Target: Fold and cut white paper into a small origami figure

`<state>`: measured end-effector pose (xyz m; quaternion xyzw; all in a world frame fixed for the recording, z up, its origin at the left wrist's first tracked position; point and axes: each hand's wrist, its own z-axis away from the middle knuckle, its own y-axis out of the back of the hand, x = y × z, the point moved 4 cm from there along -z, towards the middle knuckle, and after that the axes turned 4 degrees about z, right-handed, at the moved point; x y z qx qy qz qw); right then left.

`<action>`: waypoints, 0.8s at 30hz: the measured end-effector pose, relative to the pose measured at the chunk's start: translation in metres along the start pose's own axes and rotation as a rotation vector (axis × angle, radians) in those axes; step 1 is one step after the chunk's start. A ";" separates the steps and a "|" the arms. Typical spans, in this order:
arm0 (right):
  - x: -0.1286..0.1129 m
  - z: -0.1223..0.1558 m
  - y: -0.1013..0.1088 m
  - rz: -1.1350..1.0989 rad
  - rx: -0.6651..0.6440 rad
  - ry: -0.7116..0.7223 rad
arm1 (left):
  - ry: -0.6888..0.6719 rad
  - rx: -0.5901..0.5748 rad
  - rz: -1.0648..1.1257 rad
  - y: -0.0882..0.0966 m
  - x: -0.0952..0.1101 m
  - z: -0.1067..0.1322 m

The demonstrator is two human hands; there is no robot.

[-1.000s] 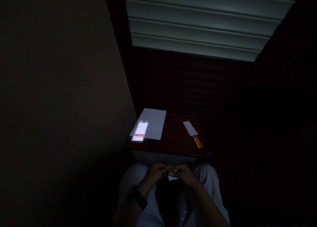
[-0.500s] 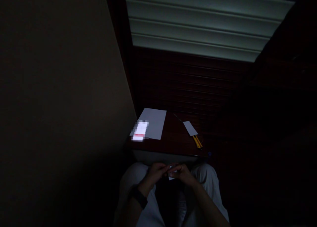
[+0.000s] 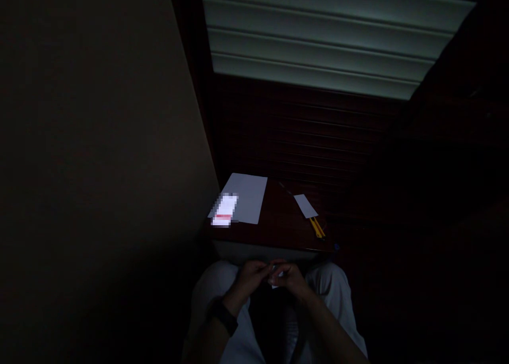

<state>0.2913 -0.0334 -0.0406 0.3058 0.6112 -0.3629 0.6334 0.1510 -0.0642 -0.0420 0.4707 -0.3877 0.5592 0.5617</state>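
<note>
Between my knees, just in front of the table edge, my left hand (image 3: 254, 275) and my right hand (image 3: 291, 279) meet with their fingertips together. Both are closed on a small piece of white paper (image 3: 275, 286). Most of that paper is hidden behind the fingers, and only its lower edge and a bit in the middle show. The light is dim, so I cannot tell how it is folded. A dark watch (image 3: 223, 316) is on my left wrist.
On the dark wooden table (image 3: 274, 234) lie a white sheet (image 3: 252, 200), a lit, blurred-out phone (image 3: 225, 209) partly over it, a smaller white paper piece (image 3: 306, 206) and a yellow box cutter (image 3: 317, 228). A wall (image 3: 151, 141) rises at the left, slatted shutters (image 3: 318, 41) behind.
The fingers of my right hand have curled and shifted slightly around the small paper, covering more of it. Things on the table stay where they were.
</note>
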 end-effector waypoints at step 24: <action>-0.001 0.005 -0.005 0.012 -0.043 0.034 | -0.035 0.001 -0.046 0.000 -0.005 -0.004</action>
